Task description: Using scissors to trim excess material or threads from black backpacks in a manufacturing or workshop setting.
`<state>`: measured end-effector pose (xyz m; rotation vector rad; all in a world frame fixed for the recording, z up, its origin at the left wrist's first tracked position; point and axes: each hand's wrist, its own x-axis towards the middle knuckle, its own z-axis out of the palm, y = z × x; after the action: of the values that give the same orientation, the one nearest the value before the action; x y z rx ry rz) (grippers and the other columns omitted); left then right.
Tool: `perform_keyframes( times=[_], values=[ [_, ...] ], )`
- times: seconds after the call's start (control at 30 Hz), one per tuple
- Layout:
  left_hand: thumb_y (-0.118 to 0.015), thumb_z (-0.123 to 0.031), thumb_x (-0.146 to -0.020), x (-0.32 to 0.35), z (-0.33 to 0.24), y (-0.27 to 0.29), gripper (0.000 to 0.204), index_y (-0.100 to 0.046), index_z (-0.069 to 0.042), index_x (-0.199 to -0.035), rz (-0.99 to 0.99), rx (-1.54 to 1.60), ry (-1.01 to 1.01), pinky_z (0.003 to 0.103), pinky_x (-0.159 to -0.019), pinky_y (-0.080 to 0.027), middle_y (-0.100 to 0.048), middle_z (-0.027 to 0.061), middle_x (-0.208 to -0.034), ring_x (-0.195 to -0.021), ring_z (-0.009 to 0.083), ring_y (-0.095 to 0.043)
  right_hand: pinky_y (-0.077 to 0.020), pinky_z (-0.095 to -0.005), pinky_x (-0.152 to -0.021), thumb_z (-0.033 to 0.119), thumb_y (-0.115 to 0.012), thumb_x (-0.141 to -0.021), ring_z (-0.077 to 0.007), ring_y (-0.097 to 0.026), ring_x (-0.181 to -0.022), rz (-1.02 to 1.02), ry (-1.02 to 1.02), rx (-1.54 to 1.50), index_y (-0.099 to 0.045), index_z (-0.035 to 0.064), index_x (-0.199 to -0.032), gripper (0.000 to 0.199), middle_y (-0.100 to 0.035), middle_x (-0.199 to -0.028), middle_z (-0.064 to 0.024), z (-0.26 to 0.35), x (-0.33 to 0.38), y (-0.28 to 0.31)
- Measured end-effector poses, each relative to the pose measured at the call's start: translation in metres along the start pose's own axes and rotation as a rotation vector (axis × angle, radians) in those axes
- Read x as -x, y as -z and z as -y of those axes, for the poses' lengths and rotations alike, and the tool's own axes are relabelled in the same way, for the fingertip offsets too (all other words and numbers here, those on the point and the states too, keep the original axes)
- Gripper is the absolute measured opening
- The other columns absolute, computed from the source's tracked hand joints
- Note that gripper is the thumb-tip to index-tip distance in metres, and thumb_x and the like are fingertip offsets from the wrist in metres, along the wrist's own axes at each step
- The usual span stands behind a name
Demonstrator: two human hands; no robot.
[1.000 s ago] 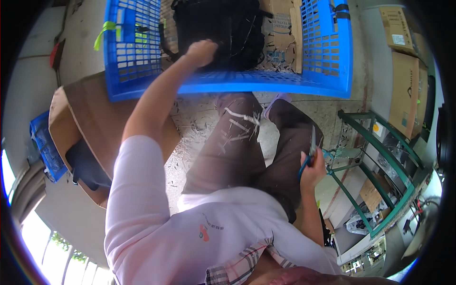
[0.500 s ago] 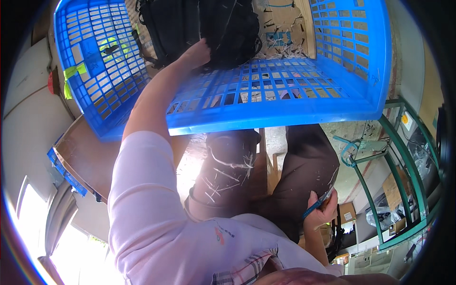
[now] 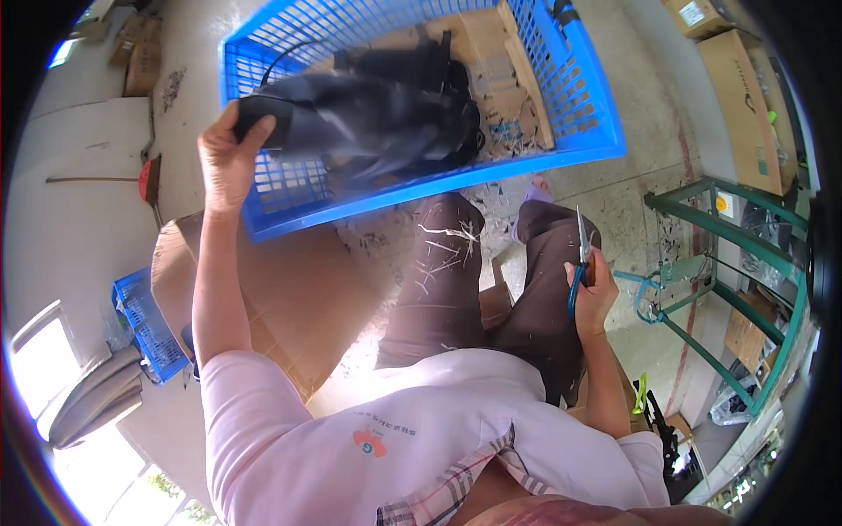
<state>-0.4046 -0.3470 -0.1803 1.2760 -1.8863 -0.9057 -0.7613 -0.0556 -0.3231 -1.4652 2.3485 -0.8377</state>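
My left hand (image 3: 230,158) grips the end of a black fabric bag (image 3: 351,114) between thumb and fingers, above the left side of a blue plastic basket (image 3: 438,182). The bag is blurred by motion and stretches across the basket. More black straps and fabric (image 3: 408,66) lie behind it inside. At my right knee, my right hand (image 3: 596,289) is closed around the handles of a pair of scissors (image 3: 583,241). Their handles are blue and the blades point away from me.
Cardboard with thread scraps (image 3: 509,105) lines the basket. White thread ends (image 3: 452,232) cling to my trouser leg. A brown cardboard box (image 3: 289,298) stands at the left, a green metal frame (image 3: 754,228) at the right, and a large carton (image 3: 745,105) at the far right.
My left hand has moved left and now lifts the bag's end. My right hand has come forward with the scissors. The basket appears farther off as the view has shifted.
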Motion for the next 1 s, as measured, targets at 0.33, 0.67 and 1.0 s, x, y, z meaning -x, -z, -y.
perform_keyframes(
  times=[0.33, 0.67, 1.0],
  values=[
    [-0.051, 0.005, -0.077, 0.079, -0.135, 0.055, 0.032, -0.052, 0.0, -0.109, -0.311, 0.606, -0.192, 0.029, -0.084, -0.043, -0.059, 0.0081, -0.1, -0.091, 0.0171, -0.057, -0.04, -0.0191, -0.064, 0.01, -0.07, -0.069, -0.007, -0.047, -0.071, -0.147, 0.159, -0.86, -0.047, 0.0021, -0.115, 0.052, -0.051, -0.08, -0.0006, 0.105, -0.049, 0.095],
    [-0.052, -0.002, -0.074, 0.177, -0.102, -0.014, 0.04, -0.047, -0.004, -0.114, -0.157, 1.177, 0.327, 0.031, -0.092, -0.036, -0.055, 0.0065, -0.106, -0.101, 0.0133, -0.049, -0.0438, -0.0264, -0.079, 0.001, -0.069, -0.067, -0.0122, -0.05, -0.092, -0.021, 0.333, -0.936, -0.052, -0.0001, -0.105, 0.042, -0.055, -0.096, -0.0043, 0.157, -0.03, 0.143],
    [-0.068, -0.035, -0.069, 0.077, -0.223, -0.042, 0.065, -0.046, 0.005, -0.115, 0.444, -0.227, -0.267, 0.03, -0.087, -0.037, -0.055, 0.0135, -0.107, -0.099, 0.0191, -0.05, -0.0397, -0.0217, -0.057, 0.007, -0.069, -0.069, -0.0059, -0.045, -0.063, 0.035, 0.268, -0.824, -0.053, 0.0005, -0.104, 0.039, -0.047, -0.066, 0.0029, 0.173, 0.016, 0.141]
  ],
)
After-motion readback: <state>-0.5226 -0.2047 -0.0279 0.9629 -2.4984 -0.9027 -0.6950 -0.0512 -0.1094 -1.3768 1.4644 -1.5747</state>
